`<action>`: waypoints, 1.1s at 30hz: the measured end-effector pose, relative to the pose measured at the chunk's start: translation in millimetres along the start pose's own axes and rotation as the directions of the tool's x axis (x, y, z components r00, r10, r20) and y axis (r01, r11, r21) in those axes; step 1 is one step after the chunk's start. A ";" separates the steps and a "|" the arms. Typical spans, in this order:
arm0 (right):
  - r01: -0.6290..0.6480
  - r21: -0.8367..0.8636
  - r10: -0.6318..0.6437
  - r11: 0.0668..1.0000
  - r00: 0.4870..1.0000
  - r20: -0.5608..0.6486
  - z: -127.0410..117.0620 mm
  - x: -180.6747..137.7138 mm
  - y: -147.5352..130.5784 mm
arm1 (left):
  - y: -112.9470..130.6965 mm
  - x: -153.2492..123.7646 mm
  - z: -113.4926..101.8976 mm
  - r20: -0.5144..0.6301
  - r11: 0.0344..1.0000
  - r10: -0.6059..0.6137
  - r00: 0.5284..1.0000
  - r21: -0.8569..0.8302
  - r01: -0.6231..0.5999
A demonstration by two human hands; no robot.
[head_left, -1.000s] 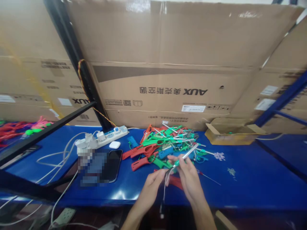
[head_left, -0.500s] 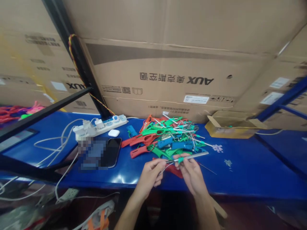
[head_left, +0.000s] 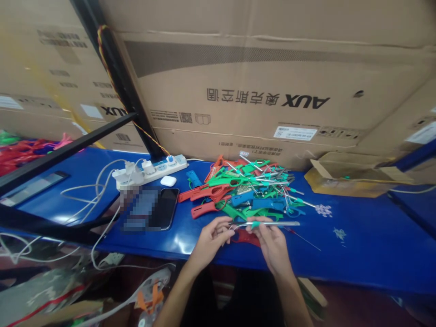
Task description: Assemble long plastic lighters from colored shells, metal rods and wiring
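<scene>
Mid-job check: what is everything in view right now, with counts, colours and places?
metal rod: one, silver with green collar, level between both hands
plastic tools: a heap, red, green, blue, behind the hands
power strip: one, white, back left of bench
earbud case: one, white, beside the strip
phone: one, black, left of the heap
open carton: one, brown, back right
large cartons: several, brown, behind the bench
bench: one, blue
left hand: pinches the rod's thin end
right hand: grips the rod near the collar
</scene>
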State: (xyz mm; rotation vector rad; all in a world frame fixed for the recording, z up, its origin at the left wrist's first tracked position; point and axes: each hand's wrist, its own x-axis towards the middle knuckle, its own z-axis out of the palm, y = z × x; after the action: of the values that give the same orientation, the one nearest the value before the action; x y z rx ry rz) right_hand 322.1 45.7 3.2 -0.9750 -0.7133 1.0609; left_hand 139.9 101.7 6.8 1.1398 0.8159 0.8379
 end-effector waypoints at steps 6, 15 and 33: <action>0.012 0.011 -0.011 1.000 0.999 -0.045 -1.4 1.2 0.0 | -5.5 0.5 1.7 -0.005 1.000 -0.005 1.000 0.030 0.005; 0.024 0.008 -0.023 1.000 0.996 -0.089 -3.2 1.5 2.0 | -9.0 -1.6 0.5 0.003 0.951 0.167 0.986 0.264 -0.162; 0.029 -0.021 -0.031 0.999 0.994 -0.103 -8.8 1.2 8.1 | 5.7 -6.7 -4.6 0.165 0.796 0.283 0.945 0.510 -0.327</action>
State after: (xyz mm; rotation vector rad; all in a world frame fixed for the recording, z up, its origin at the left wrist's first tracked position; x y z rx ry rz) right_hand 327.0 45.6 -7.8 -1.0260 -0.6523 0.9718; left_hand 132.0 99.0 12.0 1.8300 0.8328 0.8442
